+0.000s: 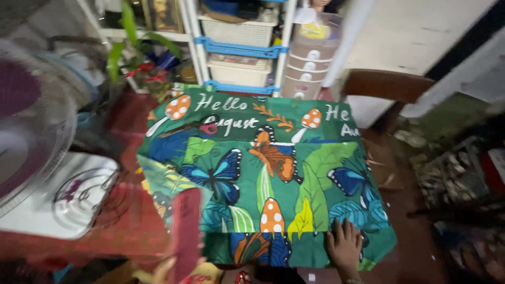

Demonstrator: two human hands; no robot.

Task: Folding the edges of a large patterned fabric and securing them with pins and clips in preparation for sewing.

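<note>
One green cloth [263, 173] printed with butterflies and mushrooms lies spread, right hand [344, 244] pressing it flat, fingers splayed

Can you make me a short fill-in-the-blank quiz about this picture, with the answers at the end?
1. The right hand lies flat on a printed ____ that is mostly green.
2. The cloth shows mushrooms, leaves and blue and orange ____.
3. The left hand is at a flat ____ board standing at the cloth's near left edge.
4. At the far left stands a round wire-caged ____.

Missing words: cloth; butterflies; red; fan
</note>
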